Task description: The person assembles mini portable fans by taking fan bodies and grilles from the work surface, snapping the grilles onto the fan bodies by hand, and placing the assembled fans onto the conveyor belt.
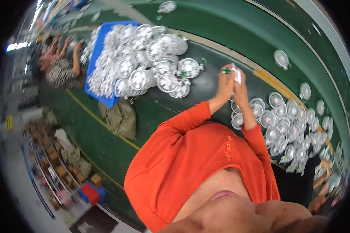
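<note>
My two hands meet over the dark green bench. Between them a small white fan part [238, 76] stands edge-on, its lower portion hidden by fingers and palms. My left hand [223, 87] is closed against the part's left side, with a small green piece [226, 70] at its fingertips. Closed along the other side of the same part is my right hand [241, 92]. Beneath my right wrist lies the near end of a spread of round white fan grilles [275, 99]. To the left, white fan heads [189, 68] with small green pieces lie heaped.
The heap spills out of a blue crate [112, 101] at the left. Beyond the bench's raised edge, a green conveyor belt [237, 29] carries scattered fan parts [281, 59]. Left of the crate sits a co-worker [64, 72]. A brown sack [120, 118] stands on the floor below the crate.
</note>
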`<state>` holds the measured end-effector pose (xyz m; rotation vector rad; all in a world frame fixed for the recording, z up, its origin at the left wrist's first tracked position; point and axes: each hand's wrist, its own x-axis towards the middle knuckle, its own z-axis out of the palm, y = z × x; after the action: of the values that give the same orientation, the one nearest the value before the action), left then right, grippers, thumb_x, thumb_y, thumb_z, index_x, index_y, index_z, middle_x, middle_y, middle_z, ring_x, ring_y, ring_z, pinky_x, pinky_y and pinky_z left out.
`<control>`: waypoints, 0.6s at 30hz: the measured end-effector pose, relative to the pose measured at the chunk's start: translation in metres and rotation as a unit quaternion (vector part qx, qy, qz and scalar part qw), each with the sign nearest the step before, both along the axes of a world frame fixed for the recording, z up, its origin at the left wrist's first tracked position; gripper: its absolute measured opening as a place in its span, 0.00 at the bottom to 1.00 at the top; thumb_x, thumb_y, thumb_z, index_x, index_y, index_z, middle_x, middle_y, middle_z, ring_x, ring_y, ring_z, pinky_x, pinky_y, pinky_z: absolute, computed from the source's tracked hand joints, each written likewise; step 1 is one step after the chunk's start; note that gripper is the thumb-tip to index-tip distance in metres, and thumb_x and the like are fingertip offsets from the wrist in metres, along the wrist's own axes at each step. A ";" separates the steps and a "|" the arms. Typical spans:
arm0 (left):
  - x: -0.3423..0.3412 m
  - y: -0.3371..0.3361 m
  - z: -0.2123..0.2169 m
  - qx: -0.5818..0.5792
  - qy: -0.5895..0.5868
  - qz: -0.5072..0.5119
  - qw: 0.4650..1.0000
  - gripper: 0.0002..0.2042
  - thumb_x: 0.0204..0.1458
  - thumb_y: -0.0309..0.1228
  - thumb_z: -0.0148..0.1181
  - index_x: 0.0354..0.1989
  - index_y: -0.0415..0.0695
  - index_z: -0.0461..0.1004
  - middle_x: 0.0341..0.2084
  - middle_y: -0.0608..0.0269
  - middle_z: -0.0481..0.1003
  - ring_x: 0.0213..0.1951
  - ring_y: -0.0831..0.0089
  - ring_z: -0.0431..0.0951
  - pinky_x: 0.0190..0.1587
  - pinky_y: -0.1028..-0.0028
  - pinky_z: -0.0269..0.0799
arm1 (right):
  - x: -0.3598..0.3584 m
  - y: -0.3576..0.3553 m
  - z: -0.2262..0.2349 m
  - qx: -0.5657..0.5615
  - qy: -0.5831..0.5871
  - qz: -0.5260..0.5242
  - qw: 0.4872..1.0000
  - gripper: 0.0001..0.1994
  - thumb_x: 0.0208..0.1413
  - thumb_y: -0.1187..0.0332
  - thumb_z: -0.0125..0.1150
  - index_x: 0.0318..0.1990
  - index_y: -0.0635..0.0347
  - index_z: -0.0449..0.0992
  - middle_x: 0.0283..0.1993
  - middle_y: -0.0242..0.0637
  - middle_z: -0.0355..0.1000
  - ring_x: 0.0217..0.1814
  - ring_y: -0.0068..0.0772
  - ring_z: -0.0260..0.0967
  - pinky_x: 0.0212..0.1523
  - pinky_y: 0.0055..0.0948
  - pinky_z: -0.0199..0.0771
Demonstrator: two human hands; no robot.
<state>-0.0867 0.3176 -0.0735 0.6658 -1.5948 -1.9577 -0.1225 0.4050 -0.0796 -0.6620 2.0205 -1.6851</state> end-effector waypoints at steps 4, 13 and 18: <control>0.014 0.004 0.000 -0.302 -0.064 0.011 0.951 0.18 0.52 0.33 0.50 0.49 0.36 0.62 0.45 0.44 0.65 0.48 0.48 0.61 0.53 0.56 0.56 | 0.006 -0.003 -0.025 -0.058 -0.141 -0.019 0.988 0.31 0.65 0.46 0.25 0.61 0.63 0.58 0.56 0.38 0.64 0.58 0.33 0.62 0.57 0.29 0.60; 0.008 -0.009 -0.009 -0.025 -0.073 0.041 0.996 0.16 0.57 0.38 0.45 0.43 0.37 0.69 0.40 0.45 0.71 0.42 0.49 0.72 0.44 0.62 0.67 | 0.013 -0.007 0.009 0.015 0.105 0.024 0.994 0.30 0.61 0.51 0.38 0.64 0.63 0.50 0.60 0.51 0.59 0.61 0.48 0.60 0.59 0.35 0.59; 0.019 -0.011 -0.001 -0.036 -0.119 0.014 0.992 0.16 0.57 0.39 0.46 0.46 0.39 0.67 0.45 0.45 0.68 0.47 0.49 0.67 0.48 0.60 0.63 | 0.019 -0.009 0.022 0.048 0.085 0.054 0.994 0.32 0.58 0.49 0.39 0.65 0.61 0.49 0.58 0.54 0.61 0.61 0.50 0.60 0.59 0.36 0.58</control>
<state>-0.0675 0.3067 -0.0747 0.9151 -1.7764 -1.8474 -0.1033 0.3962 -0.0577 -0.8907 2.1243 -1.5031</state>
